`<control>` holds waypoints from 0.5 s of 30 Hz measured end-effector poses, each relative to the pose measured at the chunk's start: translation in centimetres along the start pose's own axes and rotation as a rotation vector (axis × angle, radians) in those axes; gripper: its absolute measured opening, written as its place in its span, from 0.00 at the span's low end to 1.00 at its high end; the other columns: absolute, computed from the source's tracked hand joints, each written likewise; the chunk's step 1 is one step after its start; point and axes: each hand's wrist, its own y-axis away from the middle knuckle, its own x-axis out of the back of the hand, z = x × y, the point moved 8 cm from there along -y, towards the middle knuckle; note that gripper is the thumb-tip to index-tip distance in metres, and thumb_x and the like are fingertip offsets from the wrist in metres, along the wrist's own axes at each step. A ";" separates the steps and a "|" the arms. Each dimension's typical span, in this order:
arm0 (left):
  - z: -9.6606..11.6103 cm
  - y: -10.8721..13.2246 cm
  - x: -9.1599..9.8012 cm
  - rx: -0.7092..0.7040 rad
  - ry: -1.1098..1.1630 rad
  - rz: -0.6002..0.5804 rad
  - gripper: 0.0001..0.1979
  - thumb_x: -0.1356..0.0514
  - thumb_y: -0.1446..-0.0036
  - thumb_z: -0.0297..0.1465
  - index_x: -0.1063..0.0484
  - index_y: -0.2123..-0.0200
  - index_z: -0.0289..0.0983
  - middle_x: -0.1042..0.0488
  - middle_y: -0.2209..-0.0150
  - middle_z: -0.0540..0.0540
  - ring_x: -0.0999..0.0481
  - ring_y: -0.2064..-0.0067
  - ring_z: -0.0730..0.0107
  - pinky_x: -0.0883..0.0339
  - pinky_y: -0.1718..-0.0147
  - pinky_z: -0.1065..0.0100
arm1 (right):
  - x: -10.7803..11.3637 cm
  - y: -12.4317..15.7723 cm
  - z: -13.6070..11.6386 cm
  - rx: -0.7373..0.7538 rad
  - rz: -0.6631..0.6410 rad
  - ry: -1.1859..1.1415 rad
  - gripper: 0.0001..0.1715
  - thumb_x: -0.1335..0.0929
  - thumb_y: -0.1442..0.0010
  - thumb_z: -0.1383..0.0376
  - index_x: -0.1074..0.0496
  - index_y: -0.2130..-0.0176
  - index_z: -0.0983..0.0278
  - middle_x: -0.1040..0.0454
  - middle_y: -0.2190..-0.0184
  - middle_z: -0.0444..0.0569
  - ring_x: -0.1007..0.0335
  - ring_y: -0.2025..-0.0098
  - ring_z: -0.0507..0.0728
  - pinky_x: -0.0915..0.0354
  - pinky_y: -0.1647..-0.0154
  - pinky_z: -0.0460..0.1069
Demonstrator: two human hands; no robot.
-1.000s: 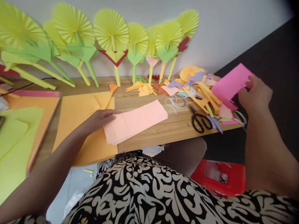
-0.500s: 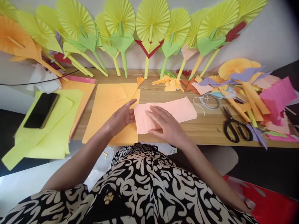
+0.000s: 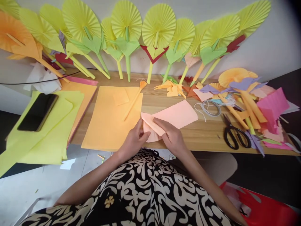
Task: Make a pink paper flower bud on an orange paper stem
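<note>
folded pale-pink paper sheet (image 3: pixel 150 123) is pinched by half-curled left hand (image 3: pixel 132 138) and right hand (image 3: pixel 174 137); creases should be pressed evenly.

no text, label, brand, number or sign can be read anywhere in view.

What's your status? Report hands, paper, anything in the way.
Left hand and right hand on pink paper. Paper's left end bent up. Scissors off to the right, not touching it.
</note>
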 end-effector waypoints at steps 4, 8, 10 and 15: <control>0.7 0.3 1.9 -0.014 -0.099 0.096 0.36 0.44 0.39 0.30 0.50 0.29 0.34 0.45 0.83 0.60 0.46 0.79 0.77 0.51 0.78 0.72 | 4.8 0.6 1.7 -0.184 0.260 -0.137 0.19 0.40 0.30 0.63 0.25 0.46 0.61 0.20 0.49 0.51 0.23 0.47 0.58 0.28 0.44 0.56; 1.3 0.6 3.7 -0.035 -0.011 0.111 0.38 0.41 0.43 0.29 0.47 0.30 0.36 0.32 0.79 0.55 0.35 0.77 0.74 0.42 0.75 0.71 | 11.6 2.3 3.5 -0.272 0.658 -0.217 0.17 0.38 0.30 0.59 0.23 0.52 0.64 0.17 0.61 0.52 0.19 0.60 0.58 0.24 0.55 0.56; 1.1 0.5 3.7 -0.033 0.049 0.071 0.41 0.40 0.46 0.28 0.47 0.30 0.35 0.27 0.75 0.52 0.28 0.73 0.71 0.37 0.71 0.70 | 12.9 2.9 3.4 -0.276 0.670 -0.166 0.17 0.37 0.30 0.59 0.23 0.52 0.65 0.18 0.60 0.53 0.19 0.58 0.59 0.25 0.52 0.58; 0.0 0.1 2.7 0.031 0.115 0.030 0.40 0.42 0.46 0.27 0.47 0.30 0.36 0.26 0.77 0.53 0.28 0.76 0.71 0.36 0.72 0.70 | 6.1 2.2 -0.3 -0.096 0.016 0.065 0.38 0.31 0.37 0.51 0.39 0.33 0.57 0.32 0.36 0.55 0.36 0.35 0.65 0.38 0.35 0.64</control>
